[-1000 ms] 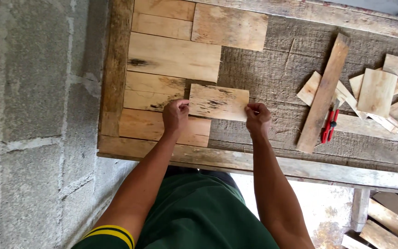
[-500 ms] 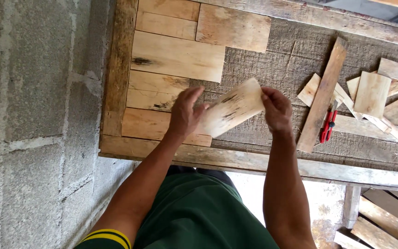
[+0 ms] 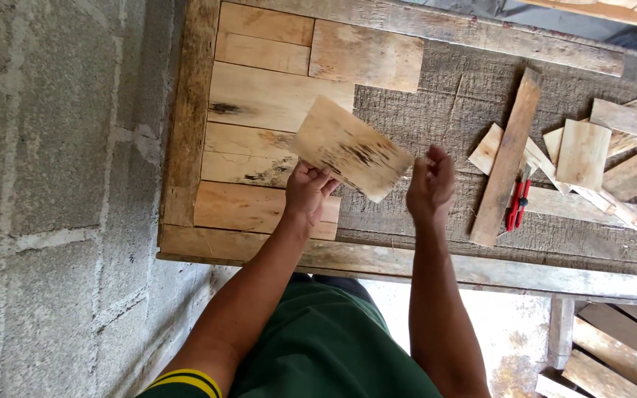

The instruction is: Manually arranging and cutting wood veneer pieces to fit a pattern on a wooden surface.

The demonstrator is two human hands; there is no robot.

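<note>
the wood piece [image 3: 350, 147] is a pale, flat, roughly rectangular offcut with dark streaky staining toward its lower right end. it is lifted clear of the tabletop [image 3: 436, 88] and tilted, its long axis running from about 10 o'clock to 4 o'clock. the left hand [image 3: 310, 190] sits at its 7 o'clock side and is clamped on its lower edge, thumb and fingers pinching it. the right hand [image 3: 430, 183] is just beside the piece's 4 o'clock corner, fingers loosely curled; it seems not to touch the wood, though the gap is hard to judge. so the left hand is the one carrying it. below the piece, at 9 to 12 o'clock, lie fitted wood panels [image 3: 274, 96] inside a frame. well off at 3 o'clock are a long slat [image 3: 508, 158], red pliers [image 3: 517, 206] and loose offcuts [image 3: 584, 153].
</note>
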